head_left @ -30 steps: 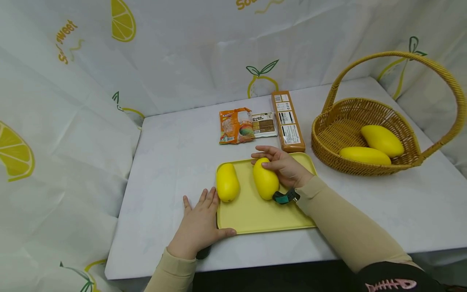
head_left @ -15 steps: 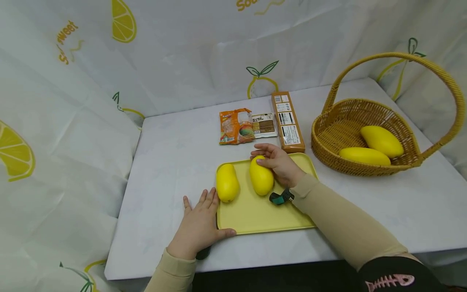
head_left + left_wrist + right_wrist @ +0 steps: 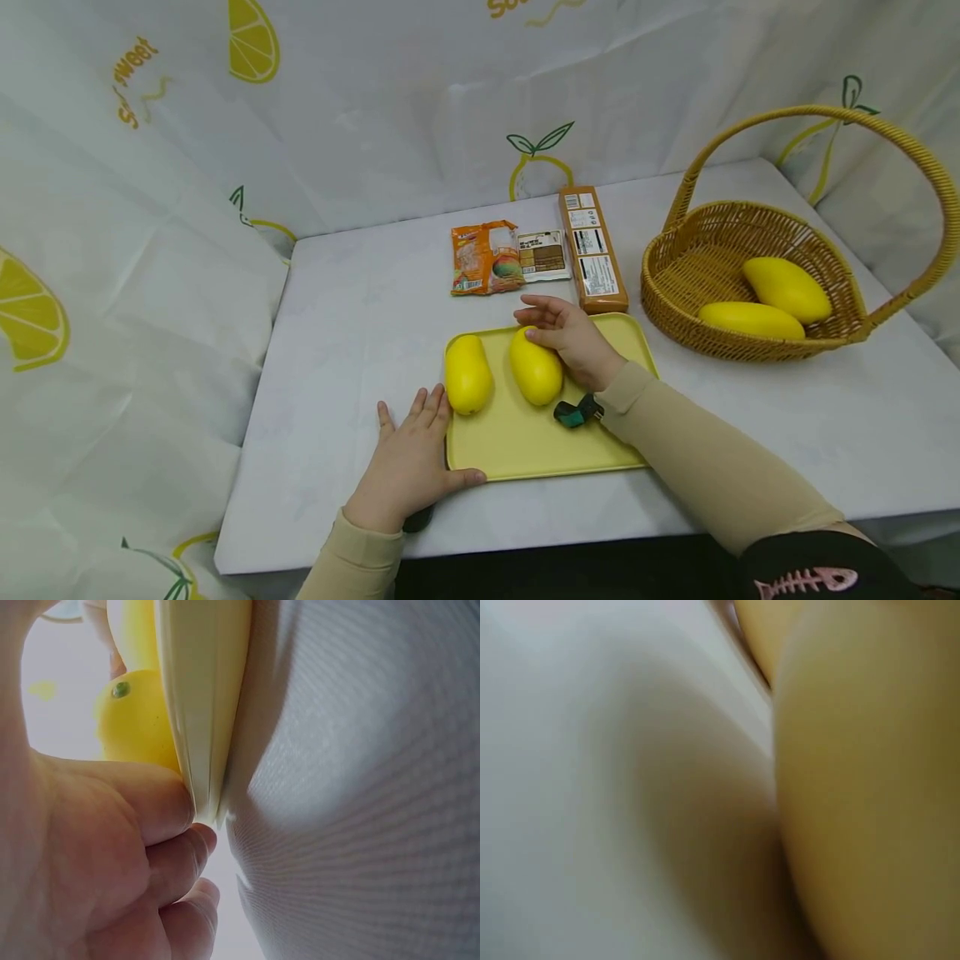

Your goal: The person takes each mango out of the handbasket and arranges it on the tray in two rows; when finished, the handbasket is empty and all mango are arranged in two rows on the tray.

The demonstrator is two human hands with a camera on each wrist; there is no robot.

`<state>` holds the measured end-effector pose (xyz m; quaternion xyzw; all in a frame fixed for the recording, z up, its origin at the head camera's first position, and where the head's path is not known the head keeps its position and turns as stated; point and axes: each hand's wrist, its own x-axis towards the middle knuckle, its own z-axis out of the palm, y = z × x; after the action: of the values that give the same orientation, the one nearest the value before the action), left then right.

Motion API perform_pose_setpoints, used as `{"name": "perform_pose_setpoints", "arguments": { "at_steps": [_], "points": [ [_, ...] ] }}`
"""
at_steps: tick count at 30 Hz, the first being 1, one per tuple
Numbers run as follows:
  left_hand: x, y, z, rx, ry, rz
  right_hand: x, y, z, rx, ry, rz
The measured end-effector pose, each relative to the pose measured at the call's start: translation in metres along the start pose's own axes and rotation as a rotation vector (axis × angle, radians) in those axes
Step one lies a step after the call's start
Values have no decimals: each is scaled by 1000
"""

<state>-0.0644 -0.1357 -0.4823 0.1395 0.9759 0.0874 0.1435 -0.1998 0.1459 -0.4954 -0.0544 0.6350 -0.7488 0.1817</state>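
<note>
My right hand (image 3: 577, 340) grips a yellow mango (image 3: 536, 367) in the right half of the yellow tray (image 3: 525, 450), thumb on its upper side and fingers beyond its far end. That mango fills the right side of the right wrist view. A second mango (image 3: 468, 375) lies lengthwise along the tray's left edge; its green stem spot shows in the left wrist view. My left hand (image 3: 408, 467) rests at the tray's left side with fingers stretched, their tips by the second mango and the thumb along the front left corner.
On the right stands a wicker basket (image 3: 675, 321) with a tall handle and two mangoes (image 3: 786, 289) inside. Behind the tray lie an orange snack packet (image 3: 472, 258), a smaller white and brown packet (image 3: 543, 257) and a long brown box (image 3: 592, 250), close to the tray's far edge.
The right hand has shifted slightly left with its mango over the tray, then the mango has dropped a little toward the front. The left hand and the other mango have stayed put.
</note>
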Motion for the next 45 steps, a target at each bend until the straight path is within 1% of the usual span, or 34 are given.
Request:
{"name": "perform_pose_setpoints", "arguments": {
  "at_steps": [9, 13, 17, 22, 28, 31, 36, 45],
  "points": [
    [2, 0, -3, 3, -3, 1, -3, -7, -7, 35, 38, 20],
    [2, -2, -2, 8, 3, 3, -6, -9, -11, 50, 33, 9],
    [1, -2, -1, 10, 7, 6, -8, -14, -16, 43, 51, -19],
    [0, -2, -1, 10, -1, 4, -13, -24, -26, 44, 81, -53],
    [-2, -2, -2, -4, -3, -4, -24, -47, -37, 77, 56, -82],
    [-3, -2, -2, -12, -4, -7, -29, -60, -44, 120, 45, -113],
    [-4, -2, -1, -16, -3, -12, -35, -77, -60, 234, 40, -191],
    [-6, -3, 1, -22, -4, -24, -49, -99, -93, 374, 48, -336]
  ]
}}
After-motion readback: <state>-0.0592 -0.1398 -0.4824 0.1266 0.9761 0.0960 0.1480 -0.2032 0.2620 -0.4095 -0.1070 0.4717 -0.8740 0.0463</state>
